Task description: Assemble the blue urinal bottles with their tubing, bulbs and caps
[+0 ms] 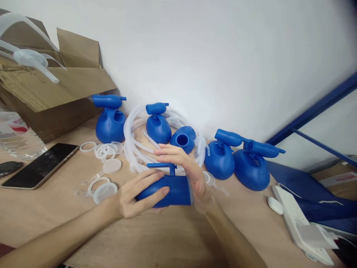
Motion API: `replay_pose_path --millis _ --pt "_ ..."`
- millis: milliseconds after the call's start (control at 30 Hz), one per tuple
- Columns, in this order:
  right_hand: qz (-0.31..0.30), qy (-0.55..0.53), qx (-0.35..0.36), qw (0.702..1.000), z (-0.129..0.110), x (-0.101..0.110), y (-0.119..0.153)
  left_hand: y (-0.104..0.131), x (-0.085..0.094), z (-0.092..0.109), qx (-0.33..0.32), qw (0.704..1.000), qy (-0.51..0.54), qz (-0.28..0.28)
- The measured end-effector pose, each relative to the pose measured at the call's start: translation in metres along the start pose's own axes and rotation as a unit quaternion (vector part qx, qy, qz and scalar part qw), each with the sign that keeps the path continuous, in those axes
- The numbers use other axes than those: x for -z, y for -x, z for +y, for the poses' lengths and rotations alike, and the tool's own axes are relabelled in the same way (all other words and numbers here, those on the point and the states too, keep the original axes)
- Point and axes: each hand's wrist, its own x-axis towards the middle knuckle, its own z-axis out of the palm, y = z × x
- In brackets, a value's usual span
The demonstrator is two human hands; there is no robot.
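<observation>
Left hand (139, 195) closed round the blue container (177, 191), bottom centre of frame, thumb and fingers firm on its body; right hand (196, 182) loosely spread, palm up against the container's right end, fingers reaching up-left over it. Container on its side, mouth end right. Coiled clear tubing (128, 137) mid-frame behind, more blue containers (111, 128) around it. Translucent discs (112, 166) left of the hands, cardboard box (69, 111) upper left, power strip (292, 214) lower right
</observation>
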Motion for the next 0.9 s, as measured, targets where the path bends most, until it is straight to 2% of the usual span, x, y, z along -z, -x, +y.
replay_pose_path --millis 67,200,300,400,500,600,667,733,833,900 --pt "-0.003 0.007 0.005 1.000 0.001 0.001 -0.001 -0.004 -0.002 0.002 0.036 0.999 0.017 0.007" --pt "-0.029 0.044 0.036 0.998 0.000 -0.001 0.000 -0.007 -0.004 0.004 0.158 0.983 0.096 -0.014" --pt "-0.034 0.072 0.061 0.995 0.000 -0.006 0.003 -0.012 -0.002 -0.001 0.232 0.949 0.201 -0.067" --pt "-0.041 0.074 0.069 0.994 0.002 -0.006 0.004 -0.026 0.004 -0.009 0.278 0.911 0.276 -0.129" --pt "-0.019 0.075 0.030 0.997 0.001 0.008 0.002 -0.039 0.017 -0.009 0.329 0.893 0.263 -0.160" --pt "0.006 0.150 -0.064 0.987 -0.010 0.040 0.002 -0.027 0.044 0.004 0.385 0.878 0.216 -0.187" --pt "-0.026 0.232 -0.158 0.959 -0.021 0.067 0.005 0.003 0.071 0.017 0.395 0.868 0.191 -0.232" --pt "-0.097 0.285 -0.269 0.915 -0.030 0.095 0.014 0.045 0.101 0.030 0.410 0.852 0.166 -0.282" --pt "-0.197 0.265 -0.469 0.819 -0.027 0.129 0.038 0.105 0.135 0.043 0.438 0.815 0.183 -0.333" --pt "-0.247 0.273 -0.566 0.738 -0.012 0.143 0.056 0.130 0.147 0.045 0.477 0.799 0.170 -0.323"
